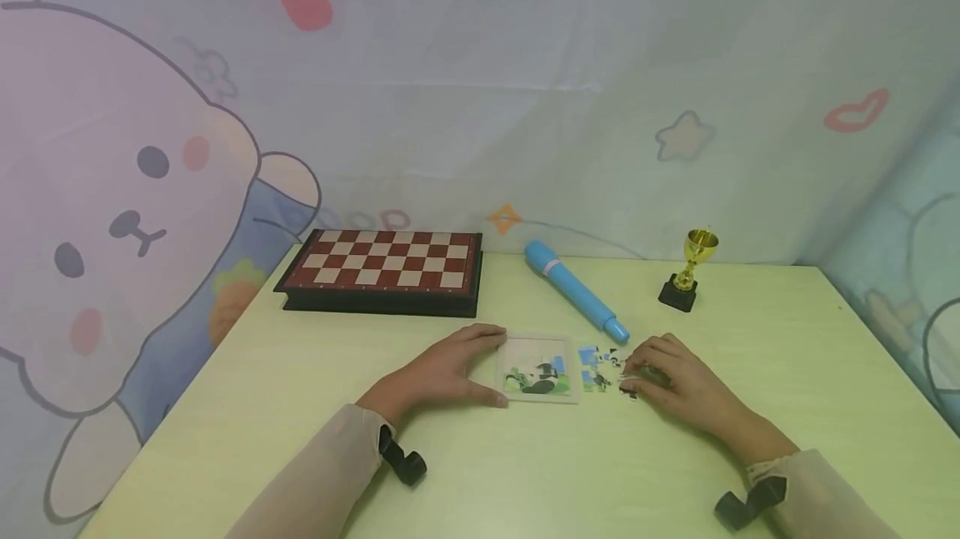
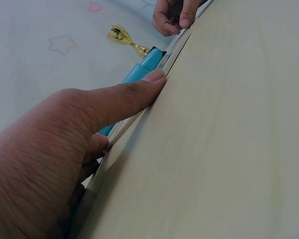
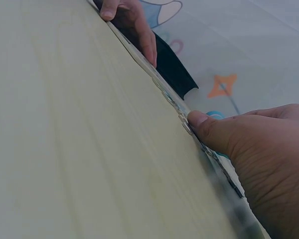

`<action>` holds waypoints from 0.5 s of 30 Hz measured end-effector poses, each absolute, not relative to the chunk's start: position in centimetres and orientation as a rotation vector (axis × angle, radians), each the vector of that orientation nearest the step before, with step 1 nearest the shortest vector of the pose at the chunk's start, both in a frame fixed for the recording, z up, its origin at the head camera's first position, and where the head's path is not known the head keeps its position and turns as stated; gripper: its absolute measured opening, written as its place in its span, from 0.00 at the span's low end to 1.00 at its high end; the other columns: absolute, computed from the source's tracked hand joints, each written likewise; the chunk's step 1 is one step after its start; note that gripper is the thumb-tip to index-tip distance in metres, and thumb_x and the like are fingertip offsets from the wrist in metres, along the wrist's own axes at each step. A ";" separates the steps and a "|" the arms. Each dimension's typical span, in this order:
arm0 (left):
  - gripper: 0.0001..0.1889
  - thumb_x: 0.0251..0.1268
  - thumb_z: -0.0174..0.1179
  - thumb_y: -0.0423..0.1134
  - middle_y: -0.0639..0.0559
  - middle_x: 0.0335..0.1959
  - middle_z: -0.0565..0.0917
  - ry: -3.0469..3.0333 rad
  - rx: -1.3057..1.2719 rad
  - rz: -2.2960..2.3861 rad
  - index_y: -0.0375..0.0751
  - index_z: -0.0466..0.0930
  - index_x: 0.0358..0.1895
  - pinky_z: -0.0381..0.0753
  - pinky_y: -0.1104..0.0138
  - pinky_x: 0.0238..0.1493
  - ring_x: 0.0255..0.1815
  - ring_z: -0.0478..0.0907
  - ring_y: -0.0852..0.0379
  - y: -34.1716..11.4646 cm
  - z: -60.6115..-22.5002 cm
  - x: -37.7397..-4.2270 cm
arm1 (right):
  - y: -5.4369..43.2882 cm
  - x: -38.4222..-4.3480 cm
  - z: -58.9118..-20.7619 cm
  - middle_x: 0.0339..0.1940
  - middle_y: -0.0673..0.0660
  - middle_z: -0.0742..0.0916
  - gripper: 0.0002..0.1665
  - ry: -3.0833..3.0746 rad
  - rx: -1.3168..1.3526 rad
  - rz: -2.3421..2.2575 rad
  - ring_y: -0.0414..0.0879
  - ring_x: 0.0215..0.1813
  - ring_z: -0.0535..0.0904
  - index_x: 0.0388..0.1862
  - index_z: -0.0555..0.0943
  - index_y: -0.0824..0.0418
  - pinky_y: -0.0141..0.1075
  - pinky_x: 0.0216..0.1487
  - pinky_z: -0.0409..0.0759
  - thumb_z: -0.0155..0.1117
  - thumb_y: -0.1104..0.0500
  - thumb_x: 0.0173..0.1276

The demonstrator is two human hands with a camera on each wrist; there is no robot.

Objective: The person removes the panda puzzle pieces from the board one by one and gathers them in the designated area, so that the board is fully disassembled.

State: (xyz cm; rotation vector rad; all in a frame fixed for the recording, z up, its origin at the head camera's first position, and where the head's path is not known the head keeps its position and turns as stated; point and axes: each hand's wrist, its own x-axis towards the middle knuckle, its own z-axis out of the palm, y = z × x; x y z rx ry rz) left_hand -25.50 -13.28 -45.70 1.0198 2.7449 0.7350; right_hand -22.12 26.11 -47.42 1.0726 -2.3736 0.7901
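A small jigsaw puzzle tray (image 1: pixel 537 402) lies flat on the table, its picture partly filled with green, black and blue pieces. At its left side is my left hand (image 1: pixel 457 368), with thumb and fingers spread nearly straight. Its thumb (image 2: pixel 134 97) touches the tray's near left corner and its fingertips reach the far left one. To the right of the tray lie several loose puzzle pieces (image 1: pixel 596 381). My right hand (image 1: pixel 678 381) is bent over the rightmost pieces, fingers curled, thumb (image 3: pixel 202 122) and fingertips pinching at a piece that the hand mostly hides.
A checkered board box (image 1: pixel 382 272) stands at the back left of the table (image 1: pixel 450 472). Behind the tray and pieces lies a blue pen-shaped stick (image 1: pixel 573 289), slanting toward the right hand. A small gold trophy cup (image 1: pixel 686 272) on a black base stands at the back right.
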 end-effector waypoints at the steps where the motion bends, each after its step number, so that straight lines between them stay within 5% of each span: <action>1: 0.54 0.48 0.67 0.75 0.63 0.77 0.60 2.744 1.024 0.738 0.52 0.63 0.78 0.61 0.54 0.74 0.78 0.56 0.57 -13.3 -45.6 -25.5 | 26.2 -22.2 -47.4 0.43 0.41 0.83 0.17 -2.379 1.070 0.789 0.39 0.44 0.71 0.40 0.83 0.46 0.29 0.44 0.68 0.79 0.62 0.57; 9: 0.55 0.48 0.66 0.75 0.60 0.78 0.60 2.727 1.031 0.747 0.52 0.62 0.78 0.61 0.51 0.74 0.78 0.56 0.54 -13.3 -45.6 -25.5 | 26.2 -22.1 -47.5 0.42 0.39 0.82 0.16 -2.427 0.985 0.878 0.38 0.44 0.72 0.43 0.82 0.46 0.30 0.40 0.72 0.76 0.62 0.62; 15: 0.55 0.47 0.65 0.77 0.61 0.78 0.60 2.731 1.027 0.753 0.52 0.62 0.78 0.62 0.51 0.74 0.78 0.56 0.54 -13.3 -45.8 -25.6 | 25.0 -22.3 -47.2 0.43 0.47 0.84 0.18 -2.203 1.041 1.033 0.43 0.40 0.76 0.48 0.83 0.57 0.31 0.37 0.74 0.72 0.71 0.61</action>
